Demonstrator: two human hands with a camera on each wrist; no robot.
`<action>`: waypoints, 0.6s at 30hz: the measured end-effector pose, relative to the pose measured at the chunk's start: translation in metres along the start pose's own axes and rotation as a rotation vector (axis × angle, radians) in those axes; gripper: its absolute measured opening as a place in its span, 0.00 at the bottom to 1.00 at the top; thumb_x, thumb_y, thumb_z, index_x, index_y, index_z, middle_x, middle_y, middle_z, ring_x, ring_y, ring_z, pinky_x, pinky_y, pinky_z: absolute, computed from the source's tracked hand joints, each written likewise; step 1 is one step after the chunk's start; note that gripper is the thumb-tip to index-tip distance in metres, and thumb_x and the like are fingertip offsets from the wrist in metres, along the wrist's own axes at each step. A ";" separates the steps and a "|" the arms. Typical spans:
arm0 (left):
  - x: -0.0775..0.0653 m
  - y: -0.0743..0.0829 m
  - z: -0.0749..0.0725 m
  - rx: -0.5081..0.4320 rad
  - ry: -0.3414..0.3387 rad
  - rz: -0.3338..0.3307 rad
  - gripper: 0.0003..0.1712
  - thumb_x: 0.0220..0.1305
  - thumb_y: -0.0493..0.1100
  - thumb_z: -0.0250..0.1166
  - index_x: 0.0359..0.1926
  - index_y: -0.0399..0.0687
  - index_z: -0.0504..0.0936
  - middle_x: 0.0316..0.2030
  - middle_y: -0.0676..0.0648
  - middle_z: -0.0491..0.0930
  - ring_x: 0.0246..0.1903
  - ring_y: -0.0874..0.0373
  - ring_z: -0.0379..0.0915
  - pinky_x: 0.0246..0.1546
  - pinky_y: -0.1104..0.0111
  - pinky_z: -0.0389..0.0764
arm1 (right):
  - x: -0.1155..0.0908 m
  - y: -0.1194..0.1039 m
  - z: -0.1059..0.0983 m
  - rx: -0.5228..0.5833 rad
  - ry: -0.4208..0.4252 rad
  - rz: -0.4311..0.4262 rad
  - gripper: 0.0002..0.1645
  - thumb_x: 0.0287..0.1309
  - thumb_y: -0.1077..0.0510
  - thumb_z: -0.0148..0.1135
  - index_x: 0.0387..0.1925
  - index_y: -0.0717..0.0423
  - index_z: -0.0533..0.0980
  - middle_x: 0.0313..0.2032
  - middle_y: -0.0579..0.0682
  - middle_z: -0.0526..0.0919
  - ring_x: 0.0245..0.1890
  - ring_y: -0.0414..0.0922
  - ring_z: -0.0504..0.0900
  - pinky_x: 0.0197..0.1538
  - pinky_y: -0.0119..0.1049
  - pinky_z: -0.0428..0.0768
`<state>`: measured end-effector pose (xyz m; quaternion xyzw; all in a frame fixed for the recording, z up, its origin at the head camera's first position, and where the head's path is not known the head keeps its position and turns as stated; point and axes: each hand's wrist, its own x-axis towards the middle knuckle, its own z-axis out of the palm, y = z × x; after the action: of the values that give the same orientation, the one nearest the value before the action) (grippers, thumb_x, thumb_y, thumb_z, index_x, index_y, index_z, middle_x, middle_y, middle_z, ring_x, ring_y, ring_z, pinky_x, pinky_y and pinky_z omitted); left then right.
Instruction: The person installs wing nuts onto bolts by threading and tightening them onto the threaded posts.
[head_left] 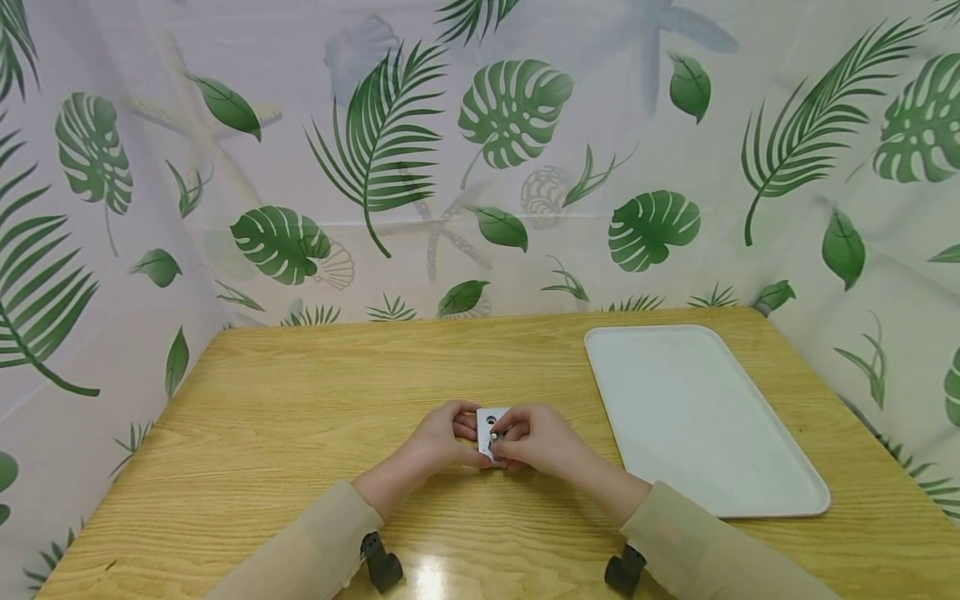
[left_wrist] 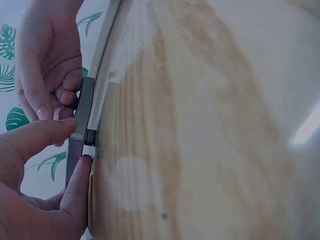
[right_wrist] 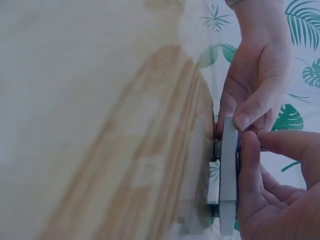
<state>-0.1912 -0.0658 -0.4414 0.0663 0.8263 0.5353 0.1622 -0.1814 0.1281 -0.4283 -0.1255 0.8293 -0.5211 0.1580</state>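
A small pale grey metal plate (head_left: 483, 421) with a dark round hole in its face is held just above the table, between both hands. My left hand (head_left: 441, 440) grips its left side, thumb at the near edge and fingers at the far edge. With thumb and fingertips, my right hand (head_left: 542, 440) pinches a bolt (head_left: 493, 437) that stands up from the plate's face. Its threaded end (right_wrist: 264, 149) shows beside the fingertips in the right wrist view. Two dark round bolt heads, one nearer (right_wrist: 213, 210), stick out under the plate there. The fingers hide whatever else they pinch.
The wooden table (head_left: 300, 392) stretches out around the hands. On its right side lies a shallow white tray (head_left: 690, 417) with a raised rim. A leaf-patterned cloth (head_left: 420, 192) hangs behind the table and along both sides.
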 end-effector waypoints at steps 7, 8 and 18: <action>0.001 -0.002 0.001 -0.008 0.003 0.005 0.45 0.51 0.25 0.80 0.71 0.34 0.73 0.51 0.40 0.83 0.50 0.53 0.81 0.53 0.64 0.83 | 0.000 0.000 0.002 -0.016 0.045 0.033 0.10 0.62 0.65 0.75 0.39 0.67 0.81 0.26 0.54 0.89 0.23 0.37 0.86 0.31 0.35 0.88; 0.001 -0.002 0.001 -0.009 0.003 0.005 0.45 0.51 0.25 0.80 0.71 0.34 0.73 0.51 0.40 0.83 0.50 0.53 0.80 0.53 0.64 0.82 | 0.000 0.000 0.002 -0.020 0.050 0.037 0.10 0.62 0.65 0.75 0.38 0.67 0.81 0.26 0.54 0.88 0.23 0.37 0.85 0.30 0.34 0.88; 0.002 -0.004 0.000 -0.014 0.004 0.008 0.45 0.51 0.26 0.80 0.71 0.34 0.73 0.51 0.40 0.83 0.49 0.54 0.80 0.54 0.64 0.82 | -0.001 0.001 -0.002 -0.081 0.048 0.016 0.10 0.63 0.63 0.74 0.30 0.62 0.80 0.20 0.49 0.86 0.20 0.37 0.83 0.28 0.31 0.83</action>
<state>-0.1931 -0.0670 -0.4452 0.0673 0.8226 0.5418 0.1588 -0.1812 0.1309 -0.4285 -0.1124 0.8542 -0.4888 0.1369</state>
